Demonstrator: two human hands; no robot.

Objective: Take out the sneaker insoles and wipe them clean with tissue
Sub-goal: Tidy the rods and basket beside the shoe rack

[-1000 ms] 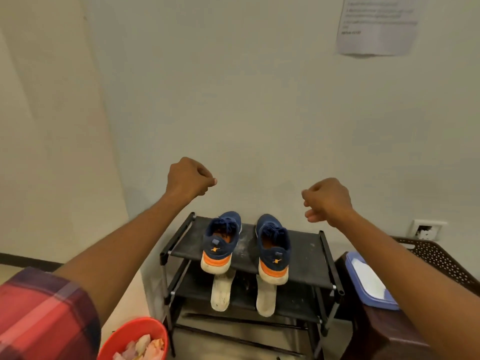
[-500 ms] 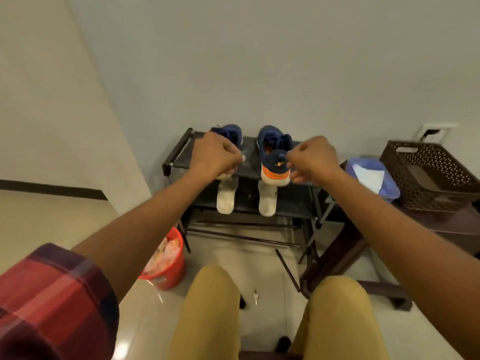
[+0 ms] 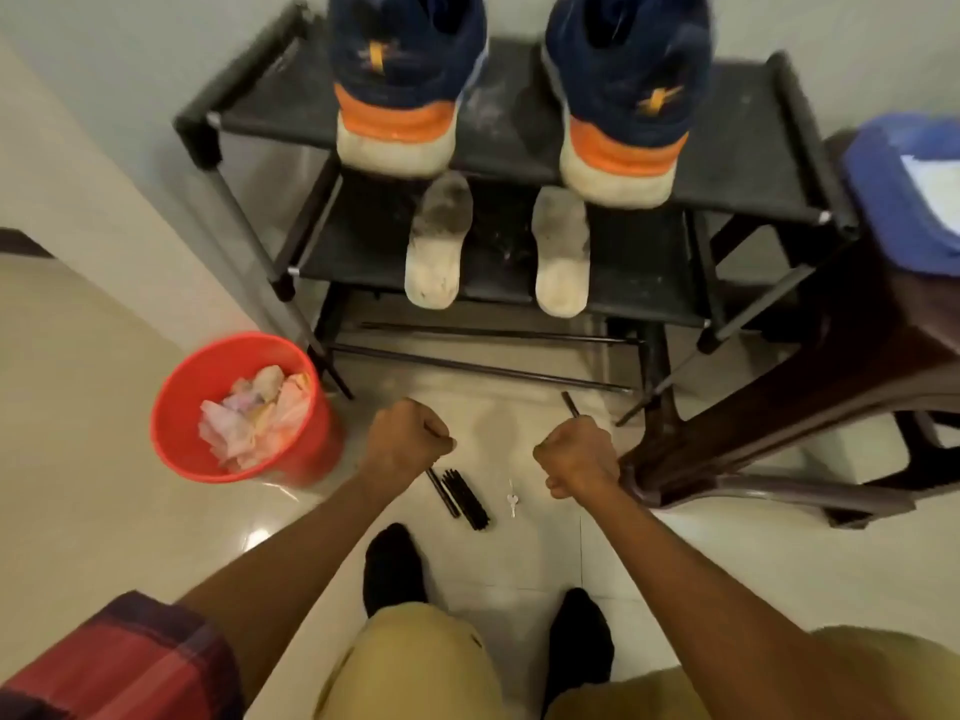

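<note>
Two dirty white insoles (image 3: 436, 241) lie flat below navy sneakers (image 3: 400, 80).

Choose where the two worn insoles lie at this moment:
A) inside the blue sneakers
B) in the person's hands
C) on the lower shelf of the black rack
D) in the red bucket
C: the grimier insole and the paler insole lie flat, side by side, on the lower shelf, below the sneakers.

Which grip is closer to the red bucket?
Left. The left grip hovers just right of the red bucket; the right grip is farther right, beside the chair leg.
</note>
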